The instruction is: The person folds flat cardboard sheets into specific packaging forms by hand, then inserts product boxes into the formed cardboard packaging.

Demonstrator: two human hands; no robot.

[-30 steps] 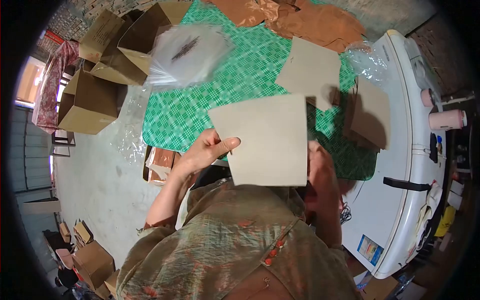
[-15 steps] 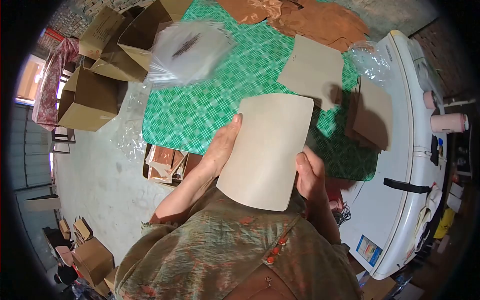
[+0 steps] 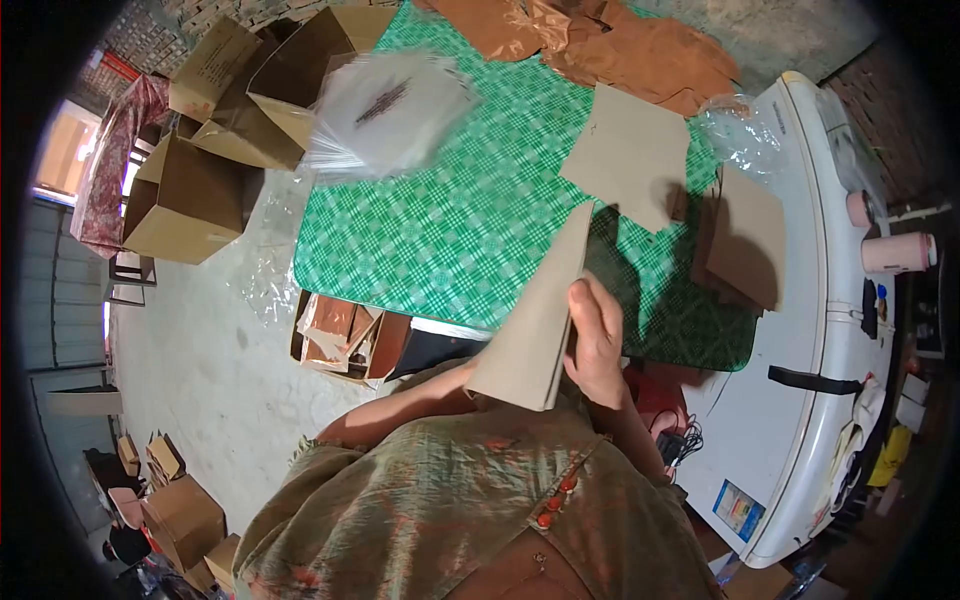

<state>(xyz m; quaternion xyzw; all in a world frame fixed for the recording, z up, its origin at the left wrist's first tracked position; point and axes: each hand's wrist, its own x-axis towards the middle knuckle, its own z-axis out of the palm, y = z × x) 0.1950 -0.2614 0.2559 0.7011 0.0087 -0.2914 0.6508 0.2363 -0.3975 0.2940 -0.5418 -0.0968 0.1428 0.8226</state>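
Several beige sheets point(image 3: 530, 330) are held together as a thin stack above my lap, turned nearly edge-on and leaning up to the right. My right hand point(image 3: 596, 335) is closed on their right edge, thumb uppermost. My left hand is hidden behind the sheets; only the left forearm point(image 3: 415, 405) shows, reaching to their lower left side. On the green checked tablecloth point(image 3: 430, 240) beyond them lies an irregular beige piece point(image 3: 630, 150). A pile of beige-brown sheets point(image 3: 745, 240) rests at the table's right side.
Clear plastic sleeves point(image 3: 390, 115) are stacked at the table's far left. Brown, hide-like sheets point(image 3: 640, 60) lie at the far edge. Open cardboard boxes point(image 3: 190, 200) stand at left, a box of brown pieces point(image 3: 340, 335) under the near edge, and a white chest freezer point(image 3: 780, 400) at right.
The sheets have turned from facing me broadly to nearly edge-on. My left hand has gone from their left edge to behind them, while my right hand still holds the right edge.
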